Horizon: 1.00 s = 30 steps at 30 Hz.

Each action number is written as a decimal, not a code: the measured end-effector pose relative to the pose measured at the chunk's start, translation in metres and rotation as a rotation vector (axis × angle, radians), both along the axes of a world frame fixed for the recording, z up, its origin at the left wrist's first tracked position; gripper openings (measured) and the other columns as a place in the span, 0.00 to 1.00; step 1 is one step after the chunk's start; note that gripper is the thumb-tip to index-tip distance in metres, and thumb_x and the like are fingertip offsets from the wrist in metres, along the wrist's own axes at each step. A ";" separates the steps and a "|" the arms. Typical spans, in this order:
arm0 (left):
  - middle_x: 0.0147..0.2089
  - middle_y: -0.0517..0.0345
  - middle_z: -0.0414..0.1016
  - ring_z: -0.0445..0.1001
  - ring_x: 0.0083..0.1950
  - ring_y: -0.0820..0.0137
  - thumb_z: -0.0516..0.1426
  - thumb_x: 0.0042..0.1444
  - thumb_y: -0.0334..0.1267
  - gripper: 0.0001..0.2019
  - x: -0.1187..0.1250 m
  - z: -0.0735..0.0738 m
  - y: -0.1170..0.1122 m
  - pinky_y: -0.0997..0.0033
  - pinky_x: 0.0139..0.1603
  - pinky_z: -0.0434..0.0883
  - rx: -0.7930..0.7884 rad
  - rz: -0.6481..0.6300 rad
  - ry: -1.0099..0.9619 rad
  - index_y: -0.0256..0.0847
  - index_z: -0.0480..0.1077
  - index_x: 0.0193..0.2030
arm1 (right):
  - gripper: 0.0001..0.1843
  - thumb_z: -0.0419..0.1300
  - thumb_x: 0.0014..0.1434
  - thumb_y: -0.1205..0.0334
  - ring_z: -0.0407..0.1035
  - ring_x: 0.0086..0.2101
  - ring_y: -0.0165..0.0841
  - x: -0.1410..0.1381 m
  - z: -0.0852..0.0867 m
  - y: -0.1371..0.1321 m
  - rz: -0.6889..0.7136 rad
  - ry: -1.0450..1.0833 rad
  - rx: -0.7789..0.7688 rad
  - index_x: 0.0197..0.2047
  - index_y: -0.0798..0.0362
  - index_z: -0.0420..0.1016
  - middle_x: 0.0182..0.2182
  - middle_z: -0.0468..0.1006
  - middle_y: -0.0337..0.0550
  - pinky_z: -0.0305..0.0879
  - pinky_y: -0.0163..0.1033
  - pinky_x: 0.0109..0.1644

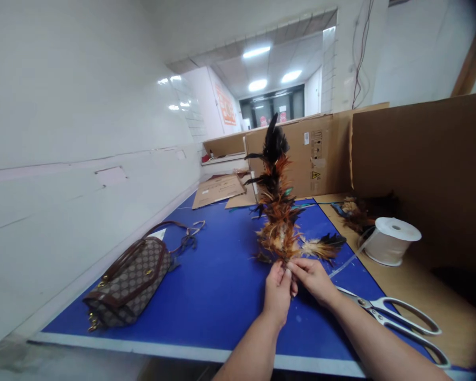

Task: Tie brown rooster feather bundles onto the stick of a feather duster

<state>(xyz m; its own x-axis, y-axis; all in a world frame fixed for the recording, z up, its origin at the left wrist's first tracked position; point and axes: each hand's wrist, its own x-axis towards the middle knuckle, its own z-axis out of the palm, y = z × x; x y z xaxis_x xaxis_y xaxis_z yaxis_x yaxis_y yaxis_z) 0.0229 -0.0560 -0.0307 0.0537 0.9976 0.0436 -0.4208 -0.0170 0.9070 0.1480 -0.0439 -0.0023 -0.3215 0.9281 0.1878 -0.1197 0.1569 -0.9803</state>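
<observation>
A long bunch of brown and black feathers [277, 211] stands upright over the blue table, fluffy orange-brown low down and black at the tip. Around its bottom end my left hand [278, 288] is closed, thumb and fingers pinched together. My right hand [311, 278] pinches the same base from the right, its fingertips touching those of the left. What binds the feathers there is hidden by my fingers. Just behind my right hand lies a smaller feather tuft [323, 247], pale with black ends. Metal scissors [384, 309] rest beside my right forearm, partly covered by it.
A white ribbon spool [394, 241] stands at the right, its ribbon trailing onto the blue tabletop [210, 286]. More dark feathers [367, 211] lie behind it. A patterned handbag [133, 283] sits at the left by the wall. Cardboard sheets [297, 159] wall off the back and right.
</observation>
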 end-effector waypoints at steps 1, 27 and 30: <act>0.31 0.63 0.69 0.62 0.23 0.79 0.67 0.55 0.59 0.30 0.000 0.000 0.000 0.76 0.23 0.58 0.005 0.001 -0.001 0.38 0.68 0.53 | 0.23 0.61 0.67 0.41 0.72 0.19 0.34 0.000 0.001 0.000 0.004 -0.001 0.002 0.32 0.53 0.76 0.17 0.76 0.38 0.69 0.38 0.29; 0.28 0.64 0.69 0.64 0.22 0.79 0.68 0.54 0.56 0.24 -0.007 -0.004 0.013 0.76 0.22 0.55 0.101 -0.017 0.015 0.37 0.69 0.44 | 0.26 0.60 0.65 0.37 0.74 0.23 0.36 0.002 -0.004 0.014 0.072 -0.009 0.014 0.28 0.51 0.70 0.19 0.77 0.40 0.73 0.42 0.34; 0.28 0.63 0.69 0.64 0.22 0.78 0.68 0.53 0.56 0.25 -0.007 -0.007 0.014 0.76 0.22 0.55 0.096 -0.023 0.018 0.37 0.70 0.43 | 0.27 0.61 0.63 0.36 0.74 0.23 0.36 0.003 -0.007 0.016 0.076 -0.008 0.011 0.28 0.51 0.69 0.19 0.77 0.40 0.73 0.42 0.34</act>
